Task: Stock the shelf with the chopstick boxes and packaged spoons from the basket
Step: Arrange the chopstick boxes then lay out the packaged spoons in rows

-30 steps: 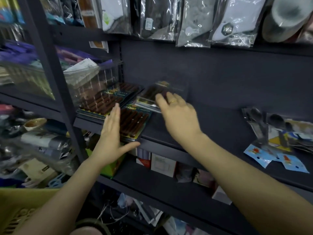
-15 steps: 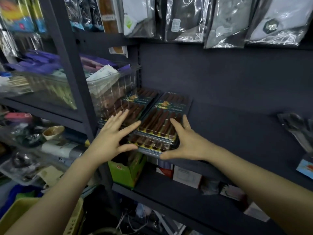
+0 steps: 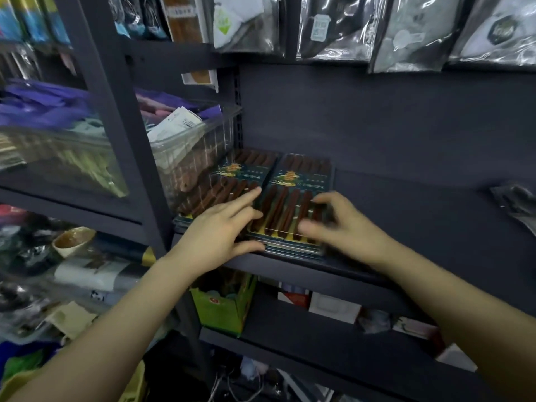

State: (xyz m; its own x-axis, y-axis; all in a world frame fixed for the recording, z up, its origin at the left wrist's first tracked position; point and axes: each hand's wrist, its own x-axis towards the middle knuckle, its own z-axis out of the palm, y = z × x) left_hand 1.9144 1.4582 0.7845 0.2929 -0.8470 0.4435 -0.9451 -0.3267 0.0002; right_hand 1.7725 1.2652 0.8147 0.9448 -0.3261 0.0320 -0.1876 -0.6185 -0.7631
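Observation:
Two stacks of dark green chopstick boxes with brown chopsticks lie side by side at the left end of the dark shelf [image 3: 406, 227]. The left stack [image 3: 232, 175] sits against the shelf post. My left hand [image 3: 220, 236] rests flat across the seam of the two stacks, its fingers straight and its thumb along the front edge. The right stack [image 3: 301, 181] has my right hand [image 3: 336, 224] on its front right corner, fingers spread over the top box and slightly blurred. Packaged spoons [image 3: 519, 204] lie at the far right edge. A yellow basket [image 3: 133, 384] shows at the bottom left.
A clear plastic bin [image 3: 185, 149] with papers stands left of the post. Bagged goods [image 3: 406, 27] hang above. A green carton [image 3: 223, 303] and small boxes [image 3: 333, 306] sit on the lower shelf. Bare shelf stretches between the boxes and the spoons.
The right stack of boxes has been pushed back and squared beside the left stack. My left hand slid right onto the seam. My right hand moved up onto the top box.

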